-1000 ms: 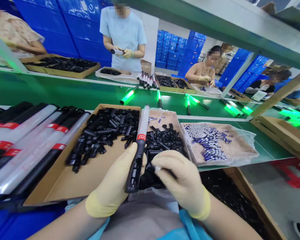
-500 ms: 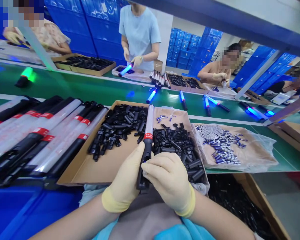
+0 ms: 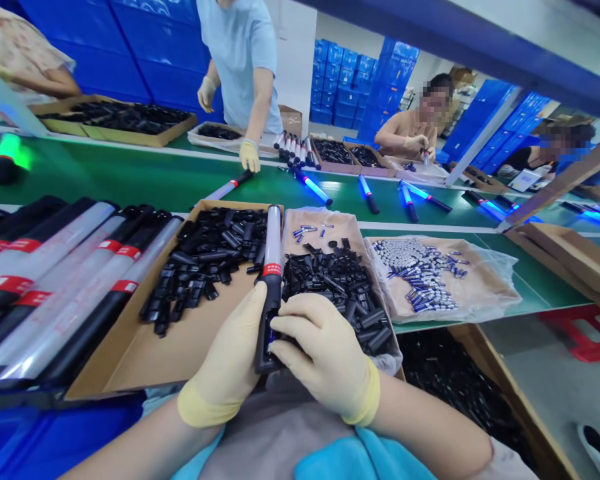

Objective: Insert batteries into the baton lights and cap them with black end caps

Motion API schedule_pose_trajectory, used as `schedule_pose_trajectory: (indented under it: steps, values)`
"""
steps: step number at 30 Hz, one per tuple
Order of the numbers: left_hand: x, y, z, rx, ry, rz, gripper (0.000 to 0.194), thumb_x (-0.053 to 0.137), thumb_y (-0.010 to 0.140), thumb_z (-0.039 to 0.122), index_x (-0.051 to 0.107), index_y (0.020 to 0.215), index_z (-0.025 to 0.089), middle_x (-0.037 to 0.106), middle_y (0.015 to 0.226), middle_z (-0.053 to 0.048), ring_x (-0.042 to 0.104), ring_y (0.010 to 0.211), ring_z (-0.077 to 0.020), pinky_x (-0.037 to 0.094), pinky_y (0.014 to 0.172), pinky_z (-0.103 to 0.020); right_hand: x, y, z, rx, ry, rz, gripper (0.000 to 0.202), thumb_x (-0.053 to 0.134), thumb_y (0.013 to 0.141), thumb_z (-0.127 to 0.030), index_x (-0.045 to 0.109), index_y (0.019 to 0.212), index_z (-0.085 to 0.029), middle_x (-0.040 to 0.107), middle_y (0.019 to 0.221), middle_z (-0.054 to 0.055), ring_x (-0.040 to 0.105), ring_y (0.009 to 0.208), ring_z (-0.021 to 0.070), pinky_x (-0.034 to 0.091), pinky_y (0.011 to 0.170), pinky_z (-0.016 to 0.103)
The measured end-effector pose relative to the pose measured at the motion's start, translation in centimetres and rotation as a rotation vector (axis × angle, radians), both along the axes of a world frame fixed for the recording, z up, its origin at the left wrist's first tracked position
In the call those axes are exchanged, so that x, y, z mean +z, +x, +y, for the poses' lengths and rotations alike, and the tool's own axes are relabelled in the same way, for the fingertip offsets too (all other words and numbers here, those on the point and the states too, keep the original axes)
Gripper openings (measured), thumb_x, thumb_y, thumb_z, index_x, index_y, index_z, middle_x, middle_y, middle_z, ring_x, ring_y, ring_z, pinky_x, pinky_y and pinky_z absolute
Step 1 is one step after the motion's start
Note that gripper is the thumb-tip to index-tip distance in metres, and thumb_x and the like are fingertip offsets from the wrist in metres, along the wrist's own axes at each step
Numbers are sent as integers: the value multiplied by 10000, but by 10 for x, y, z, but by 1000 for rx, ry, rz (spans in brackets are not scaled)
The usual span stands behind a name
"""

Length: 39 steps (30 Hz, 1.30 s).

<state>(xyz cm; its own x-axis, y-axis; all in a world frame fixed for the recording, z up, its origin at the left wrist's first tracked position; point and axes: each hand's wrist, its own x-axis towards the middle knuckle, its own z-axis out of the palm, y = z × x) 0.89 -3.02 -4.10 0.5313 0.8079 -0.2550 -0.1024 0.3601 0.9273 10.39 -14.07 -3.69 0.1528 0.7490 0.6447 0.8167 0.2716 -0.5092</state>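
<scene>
Both gloved hands are on one light baton (image 3: 271, 280), held upright-ish near the body: the left hand (image 3: 227, 363) has its fingers wrapped round the black handle from the left, and the right hand (image 3: 325, 353) is closed over the handle's lower end from the right, fingers curled on it. The baton's frosted tube points away, over the seam between two trays. Left of it sits a cardboard tray (image 3: 145, 353) with a heap of small black plastic parts, too many to count. Right of it is a second bag-lined tray (image 3: 330, 230) of black parts plus a few loose batteries at its far end. Further right, a third tray (image 3: 480, 293) holds a big pile of batteries, way past counting. On the far left lies a stack of finished batons (image 3: 55, 273), at least five with red bands showing. Beyond the trays the green conveyor (image 3: 130, 177) carries roughly five batons lit blue, and one unlit baton (image 3: 227, 188) lies just under a co-worker's hand (image 3: 250, 155). A box of more black parts (image 3: 460, 393) sits low on the right, below the counter edge.
</scene>
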Motion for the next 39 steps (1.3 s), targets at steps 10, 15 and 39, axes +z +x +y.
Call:
schedule_pose_trajectory:
  steps: [10,15,39]
  values:
    - [35,14,16,-176,1313,791,500,447,944,462,614,1277,127,701,1029,-174,661,907,-376,455,778,-448,2,-11,33,440,-380,1557,506,581,709,-106,566,1206,-198,687,1045,26,669,907,163,579,903,343]
    - [39,8,28,-29,1131,506,464,507,939,473,598,1276,168,686,996,-113,647,890,-292,474,766,-366,-11,-5,43,362,-328,1519,438,649,751,-194,601,1186,-170,643,933,12,660,817,137,589,834,317]
    - [7,-4,9,33,-310,-275,537,816,705,568,715,977,116,669,785,-27,573,641,-94,428,474,-150,3,-12,33,-133,-13,-53,260,503,1029,-315,720,981,-181,590,814,56,578,762,171,500,691,307]
